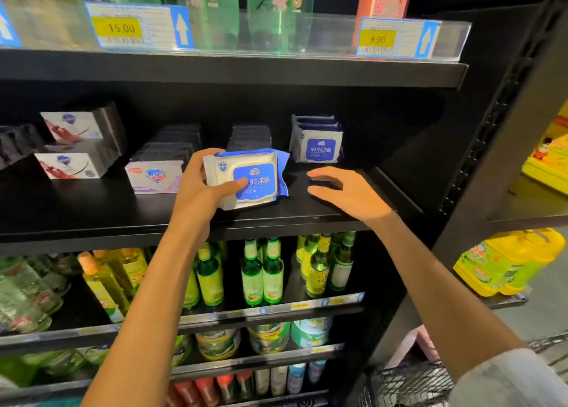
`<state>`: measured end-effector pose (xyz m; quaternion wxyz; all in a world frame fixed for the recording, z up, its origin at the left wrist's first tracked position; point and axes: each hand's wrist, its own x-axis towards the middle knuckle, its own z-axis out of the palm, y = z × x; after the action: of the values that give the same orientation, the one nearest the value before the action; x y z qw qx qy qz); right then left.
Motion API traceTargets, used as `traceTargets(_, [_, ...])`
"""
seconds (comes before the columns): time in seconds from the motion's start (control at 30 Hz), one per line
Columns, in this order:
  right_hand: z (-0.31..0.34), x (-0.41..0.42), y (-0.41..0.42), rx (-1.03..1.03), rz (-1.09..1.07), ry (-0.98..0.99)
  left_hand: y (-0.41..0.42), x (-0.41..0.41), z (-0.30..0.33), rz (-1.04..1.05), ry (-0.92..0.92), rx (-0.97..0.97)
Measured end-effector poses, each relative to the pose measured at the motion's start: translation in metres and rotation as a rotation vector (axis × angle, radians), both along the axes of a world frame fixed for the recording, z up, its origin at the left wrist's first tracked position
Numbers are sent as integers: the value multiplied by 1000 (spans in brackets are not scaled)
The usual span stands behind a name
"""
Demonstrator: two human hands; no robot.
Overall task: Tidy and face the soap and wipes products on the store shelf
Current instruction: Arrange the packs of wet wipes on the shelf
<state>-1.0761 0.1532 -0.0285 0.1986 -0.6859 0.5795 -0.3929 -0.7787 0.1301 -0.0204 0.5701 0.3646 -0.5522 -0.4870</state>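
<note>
Wipes pack (249, 179), white with a blue label reading 99.9%, sits near the front of the black middle shelf (92, 209), tilted with its face turned up toward the camera. From the head view, the left hand (199, 185) grips its left end, thumb curled across the front onto the blue label and fingers wrapped behind. The right hand (347, 191) hovers just right of the pack, apart from it, fingers spread and loosely bent, holding nothing, low over the shelf's front right part.

Behind and to the right, a short row of matching wipes packs (318, 145) stands upright, faces forward. Left of the held pack, a Safeguard soap box (155, 177) with a pale purple face heads a row of dark boxes running back. Further left, two white and red soap boxes (72, 145) are stacked, the upper one set back and skewed.

On the shelf above, yellow price tags reading 15.00 (118, 28) and 9.90 (377, 39) sit in a clear strip below green packages (212, 10). Below, green glass bottles (262, 271) and yellow bottles (107, 280) fill the next shelf. A wire basket (412, 385) shows at the lower right.
</note>
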Motion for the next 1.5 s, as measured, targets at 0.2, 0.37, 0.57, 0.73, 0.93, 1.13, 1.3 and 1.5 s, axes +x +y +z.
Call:
traceTargets(0.2, [0,3,4,37,17,218,6,42,-1,36,-99,6])
traceTargets(0.37, [-3,5,2,32,19,256,-1,51,3,102,-249,-42])
traceTargets(0.57, [-3,6,2,34,15,251,-15,47,5,150,-325,-52])
traceTargets(0.73, [-2,7,4,51,-12,234,-13,48,2,120,-330,-36])
traceTargets(0.93, [6,6,-2,-43,-133,67,21,55,-6,374,-445,-278])
traceTargets(1.13, [23,-10,-40,-64,-378,-168,59,36,-45,423,-722,-581])
traceTargets(1.3, [32,-17,-79,-24,-394,-276,44,12,-52,181,-1035,-650])
traceTargets(1.5, [31,-24,-106,26,-396,-315,36,9,-57,331,-1152,-757])
